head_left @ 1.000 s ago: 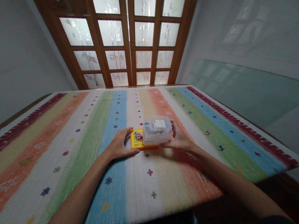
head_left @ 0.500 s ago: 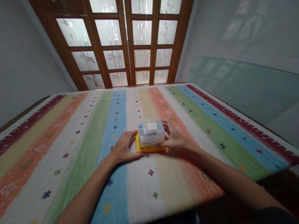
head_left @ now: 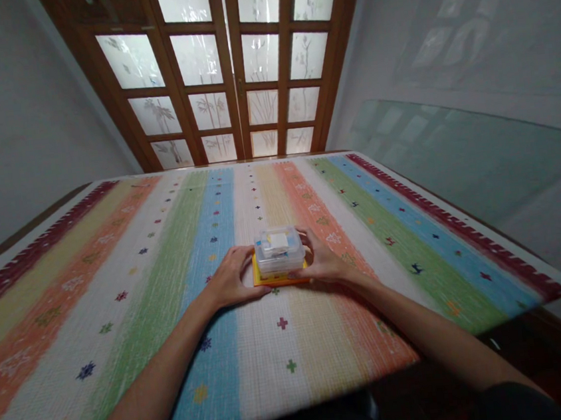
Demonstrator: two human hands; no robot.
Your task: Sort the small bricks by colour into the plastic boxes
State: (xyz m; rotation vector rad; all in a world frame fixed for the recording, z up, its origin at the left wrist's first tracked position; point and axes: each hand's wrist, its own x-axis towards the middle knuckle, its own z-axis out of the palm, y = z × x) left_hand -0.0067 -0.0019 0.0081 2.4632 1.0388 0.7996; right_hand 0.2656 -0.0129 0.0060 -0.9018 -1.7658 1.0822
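A clear plastic box (head_left: pixel 280 261) with a lid sits on a flat yellow and orange item (head_left: pixel 266 281), which may be a book or thin box. Small things, one white and some blue, show through the lid. My left hand (head_left: pixel 231 278) curls round the left side of the yellow item, thumb at its front corner. On the other side my right hand (head_left: pixel 324 259) grips the clear box, with fingers behind its right edge and the thumb low at the front. The yellow item's far side is hidden under the box.
A striped cloth (head_left: pixel 164 249) in many colours covers the table. Its near edge runs close to my body. Beyond the table stand wooden doors with frosted panes (head_left: pixel 210 110). A glass sheet (head_left: pixel 454 145) leans on the right wall.
The clear box has shifted slightly left and lower over the yellow item, with my right hand moving along with it. My left hand stays nearly where it was.
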